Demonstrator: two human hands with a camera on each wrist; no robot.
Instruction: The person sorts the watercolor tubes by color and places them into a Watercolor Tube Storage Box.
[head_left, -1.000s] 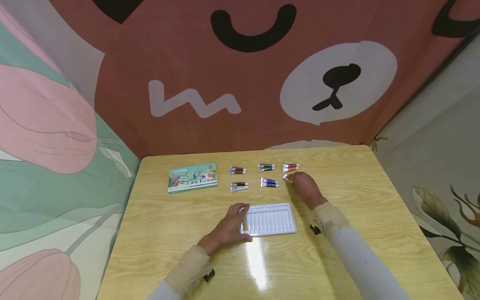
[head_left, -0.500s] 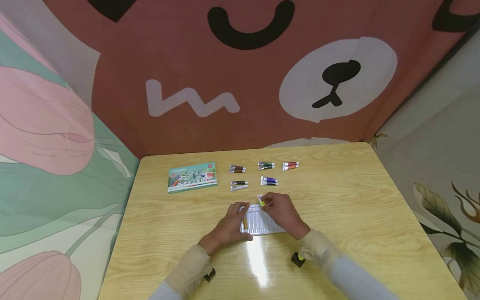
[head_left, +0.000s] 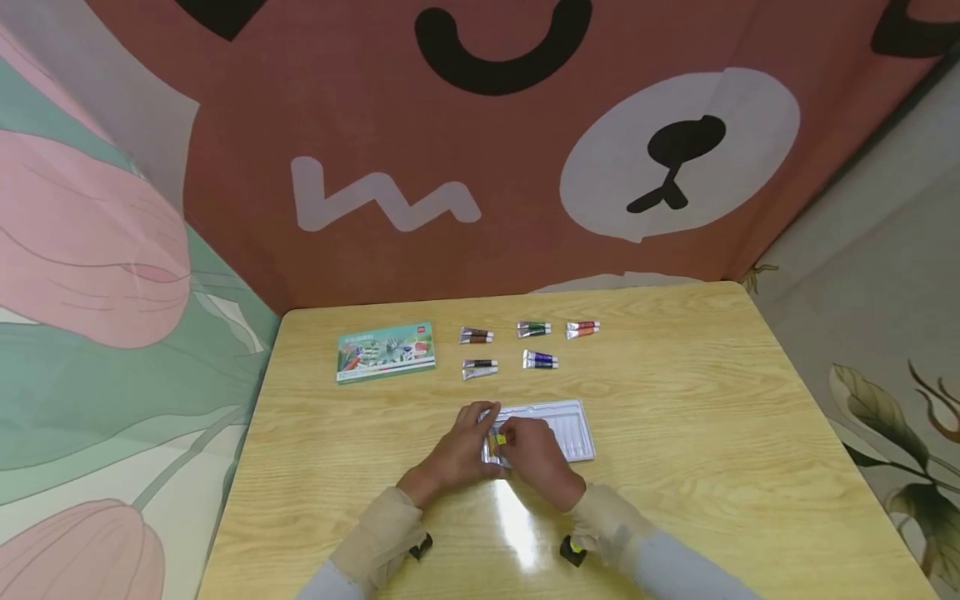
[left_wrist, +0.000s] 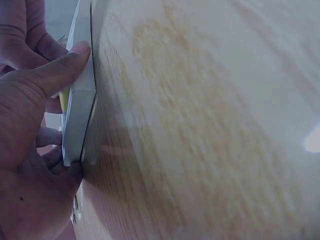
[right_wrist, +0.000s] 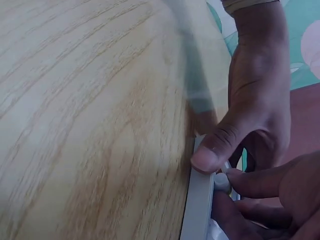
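Observation:
My left hand (head_left: 455, 450) grips the left end of a white plastic tray (head_left: 574, 433), thumb on the near edge and fingers at the far edge. In the left wrist view that thumb lies against the tray's outer wall (left_wrist: 80, 117). With thumb and fingers, my right hand (head_left: 538, 457) pinches a small yellow paint tube (head_left: 501, 438) over the tray's left part. An ochre paint tube (head_left: 492, 446) lies in the leftmost groove, right beside it. The yellow tube's white cap (right_wrist: 221, 183) shows between the right fingers in the right wrist view; the fingers hide much of its body.
Behind the tray lie paired paint tubes: brown (head_left: 476, 336), green (head_left: 534, 330), red and orange (head_left: 582, 330), black and white (head_left: 480, 369), and blue (head_left: 540, 360). A flat teal paint box (head_left: 386, 353) lies at the back left of the wooden table (head_left: 697, 383). Printed cloth (head_left: 375, 267) hangs behind.
My right hand has picked up the yellow paint tube from the back right and carried it left and nearer, down to the tray's left end. The left hand has stayed on the tray.

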